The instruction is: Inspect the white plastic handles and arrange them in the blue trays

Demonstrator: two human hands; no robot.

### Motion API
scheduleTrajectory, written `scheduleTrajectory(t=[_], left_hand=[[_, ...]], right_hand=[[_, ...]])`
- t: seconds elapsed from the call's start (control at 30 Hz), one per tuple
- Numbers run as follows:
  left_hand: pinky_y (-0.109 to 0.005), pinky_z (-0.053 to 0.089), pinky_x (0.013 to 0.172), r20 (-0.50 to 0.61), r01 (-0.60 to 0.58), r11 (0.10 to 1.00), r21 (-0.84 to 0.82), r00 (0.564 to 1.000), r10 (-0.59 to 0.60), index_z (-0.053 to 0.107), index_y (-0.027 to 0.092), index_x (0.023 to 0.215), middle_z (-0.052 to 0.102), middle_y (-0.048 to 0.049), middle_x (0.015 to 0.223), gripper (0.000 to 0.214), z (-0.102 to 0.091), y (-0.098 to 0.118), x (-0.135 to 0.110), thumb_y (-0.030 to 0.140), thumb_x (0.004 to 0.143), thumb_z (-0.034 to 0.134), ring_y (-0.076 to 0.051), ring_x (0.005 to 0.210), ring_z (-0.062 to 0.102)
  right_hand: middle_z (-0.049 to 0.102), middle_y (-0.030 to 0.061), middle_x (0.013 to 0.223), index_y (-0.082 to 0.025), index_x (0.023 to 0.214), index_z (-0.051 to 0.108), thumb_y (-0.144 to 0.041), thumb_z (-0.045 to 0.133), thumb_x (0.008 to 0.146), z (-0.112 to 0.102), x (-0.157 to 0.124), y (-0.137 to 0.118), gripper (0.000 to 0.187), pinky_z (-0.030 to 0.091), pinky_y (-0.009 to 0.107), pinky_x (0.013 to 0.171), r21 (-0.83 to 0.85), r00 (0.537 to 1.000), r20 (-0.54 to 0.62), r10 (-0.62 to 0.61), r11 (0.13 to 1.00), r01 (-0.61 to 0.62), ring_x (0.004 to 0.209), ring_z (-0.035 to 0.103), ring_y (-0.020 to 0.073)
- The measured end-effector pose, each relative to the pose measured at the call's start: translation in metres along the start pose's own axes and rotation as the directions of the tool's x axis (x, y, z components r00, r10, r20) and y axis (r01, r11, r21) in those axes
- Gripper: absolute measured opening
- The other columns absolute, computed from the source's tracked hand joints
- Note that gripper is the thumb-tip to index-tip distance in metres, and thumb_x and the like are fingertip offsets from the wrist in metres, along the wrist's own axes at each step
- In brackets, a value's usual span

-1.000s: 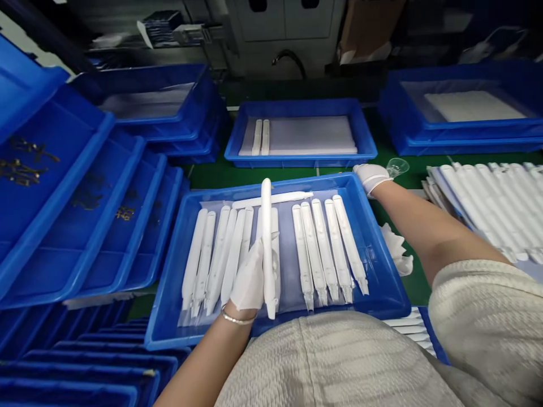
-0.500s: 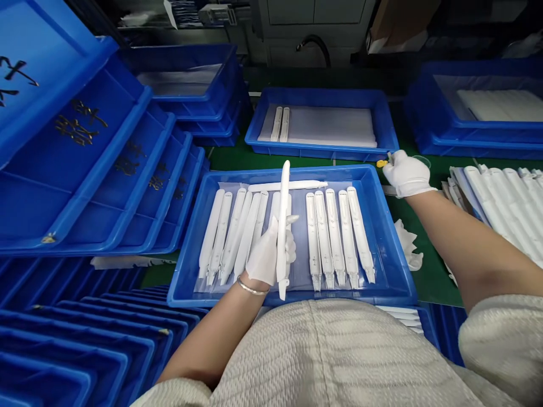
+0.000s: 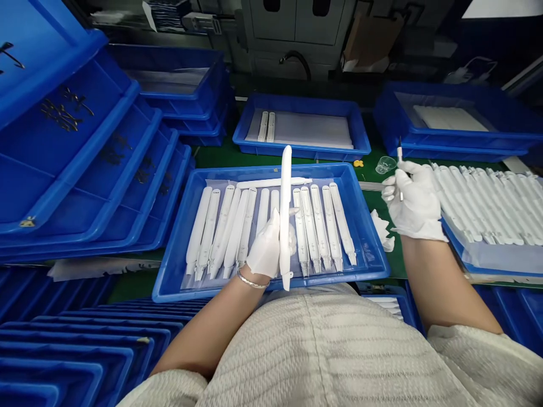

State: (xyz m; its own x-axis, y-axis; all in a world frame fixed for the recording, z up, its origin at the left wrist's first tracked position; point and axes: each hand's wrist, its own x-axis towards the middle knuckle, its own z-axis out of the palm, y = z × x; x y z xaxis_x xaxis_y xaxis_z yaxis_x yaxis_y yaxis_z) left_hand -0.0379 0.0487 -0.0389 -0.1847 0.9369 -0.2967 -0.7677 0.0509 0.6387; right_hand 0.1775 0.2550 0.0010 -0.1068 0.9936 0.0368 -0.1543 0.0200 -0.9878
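My left hand [image 3: 263, 249], in a white glove, is closed around a long, slim white plastic part [image 3: 285, 186] held on edge above a blue tray [image 3: 375, 254]. Several similar white parts [image 3: 335, 217] lie in two groups on a sheet in that tray, with another across its far side. To the tray's right, my gloved right hand [image 3: 414, 203] grips a small white-handled tool [image 3: 399, 155] with a thin dark tip pointing up; its exact kind is unclear. Near this hand are a small clear cup [image 3: 385, 165] and a yellow piece [image 3: 358, 163].
Behind stands another blue tray [image 3: 360, 133] with two white parts. Stacked blue bins [image 3: 144, 169] rise at left, and more trays [image 3: 428, 133] stand at far right. Rows of white parts [image 3: 487, 203] lie right of my right hand, and a crumpled white scrap [image 3: 383, 230] is beside the near tray.
My right hand has moved away from the yellow piece and turned, bringing the tool upright into view. The left hand still holds its white part. The camera view has shifted right.
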Motion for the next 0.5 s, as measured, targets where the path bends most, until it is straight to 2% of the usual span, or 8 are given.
scheduleTrajectory(t=[0.07, 0.1, 0.17, 0.23, 0.3, 0.37, 0.43, 0.5], left_hand=[[-0.019, 0.035, 0.035, 0.015, 0.021, 1.000, -0.007, 1.000, -0.021, 0.066, 0.013, 0.116, 0.051, 0.0040, 0.047, 0.048, 0.003, -0.002, 0.000, 0.054, 0.101, 0.048, -0.010, 0.035, 0.041], [-0.019, 0.034, 0.035, 0.019, 0.036, 0.999, -0.013, 0.999, -0.036, 0.066, 0.013, 0.115, 0.051, 0.0039, 0.047, 0.048, 0.005, -0.002, 0.000, 0.054, 0.102, 0.046, -0.010, 0.035, 0.041], [-0.019, 0.034, 0.034, 0.029, 0.072, 0.997, -0.024, 0.997, -0.071, 0.066, 0.013, 0.115, 0.051, 0.0040, 0.046, 0.049, 0.009, -0.003, 0.000, 0.054, 0.103, 0.042, -0.010, 0.034, 0.041], [-0.019, 0.033, 0.034, 0.038, 0.099, 0.995, -0.023, 0.994, -0.098, 0.066, 0.013, 0.115, 0.050, 0.0041, 0.046, 0.051, 0.013, -0.005, 0.000, 0.054, 0.104, 0.039, -0.010, 0.033, 0.041], [-0.019, 0.033, 0.033, 0.044, 0.119, 0.993, -0.007, 0.992, -0.119, 0.066, 0.013, 0.115, 0.049, 0.0044, 0.046, 0.052, 0.016, -0.008, 0.000, 0.055, 0.104, 0.036, -0.010, 0.032, 0.040], [-0.019, 0.033, 0.033, 0.025, 0.123, 0.992, 0.024, 0.992, -0.124, 0.066, 0.014, 0.109, 0.049, 0.0043, 0.045, 0.050, 0.018, -0.012, 0.000, 0.056, 0.103, 0.040, -0.010, 0.032, 0.041], [-0.019, 0.034, 0.033, -0.029, 0.085, 0.994, 0.067, 0.996, -0.083, 0.065, 0.015, 0.101, 0.052, 0.0044, 0.046, 0.044, 0.020, -0.017, -0.001, 0.057, 0.098, 0.052, -0.010, 0.033, 0.044], [-0.019, 0.036, 0.034, -0.091, 0.035, 0.993, 0.110, 0.996, -0.025, 0.064, 0.017, 0.097, 0.054, 0.0050, 0.048, 0.040, 0.021, -0.019, -0.002, 0.056, 0.092, 0.065, -0.010, 0.034, 0.048]], right_hand=[[0.062, -0.0034, 0.074, -0.028, 0.128, 0.044, -0.029, 0.071, 0.082, 0.009, -0.023, -0.002, 0.053, 0.040, 0.022, 0.049, 0.002, 0.990, 0.132, -0.042, 0.999, 0.042, 0.052, 0.052, 0.0116], [0.064, -0.0025, 0.081, -0.029, 0.131, 0.043, -0.034, 0.072, 0.081, 0.016, -0.034, -0.002, 0.059, 0.043, 0.024, 0.051, -0.001, 0.979, 0.202, -0.032, 0.999, 0.033, 0.055, 0.054, 0.0122], [0.063, -0.0012, 0.087, -0.028, 0.122, 0.051, -0.040, 0.074, 0.078, 0.030, -0.051, 0.001, 0.051, 0.044, 0.025, 0.053, -0.008, 0.945, 0.325, 0.017, 1.000, -0.015, 0.059, 0.055, 0.0117], [0.059, -0.0019, 0.081, -0.023, 0.103, 0.057, -0.042, 0.073, 0.078, 0.046, -0.065, 0.007, 0.035, 0.039, 0.024, 0.050, -0.023, 0.911, 0.404, 0.087, 0.996, -0.085, 0.055, 0.048, 0.0093], [0.053, -0.0027, 0.074, -0.021, 0.091, 0.059, -0.046, 0.070, 0.083, 0.062, -0.074, 0.015, 0.029, 0.034, 0.024, 0.048, -0.091, 0.881, 0.450, 0.146, 0.989, -0.117, 0.053, 0.042, 0.0081], [0.054, -0.0015, 0.074, -0.019, 0.088, 0.061, -0.052, 0.067, 0.086, 0.074, -0.080, 0.021, 0.033, 0.038, 0.025, 0.053, -0.181, 0.850, 0.500, 0.162, 0.980, -0.081, 0.058, 0.045, 0.0100], [0.059, 0.0007, 0.079, -0.018, 0.086, 0.062, -0.053, 0.068, 0.086, 0.082, -0.083, 0.025, 0.035, 0.045, 0.028, 0.066, -0.230, 0.824, 0.550, 0.135, 0.973, -0.006, 0.070, 0.053, 0.0136], [0.061, 0.0016, 0.083, -0.018, 0.083, 0.061, -0.052, 0.069, 0.085, 0.085, -0.084, 0.026, 0.035, 0.046, 0.031, 0.075, -0.236, 0.814, 0.570, 0.109, 0.971, 0.036, 0.078, 0.055, 0.0158]])
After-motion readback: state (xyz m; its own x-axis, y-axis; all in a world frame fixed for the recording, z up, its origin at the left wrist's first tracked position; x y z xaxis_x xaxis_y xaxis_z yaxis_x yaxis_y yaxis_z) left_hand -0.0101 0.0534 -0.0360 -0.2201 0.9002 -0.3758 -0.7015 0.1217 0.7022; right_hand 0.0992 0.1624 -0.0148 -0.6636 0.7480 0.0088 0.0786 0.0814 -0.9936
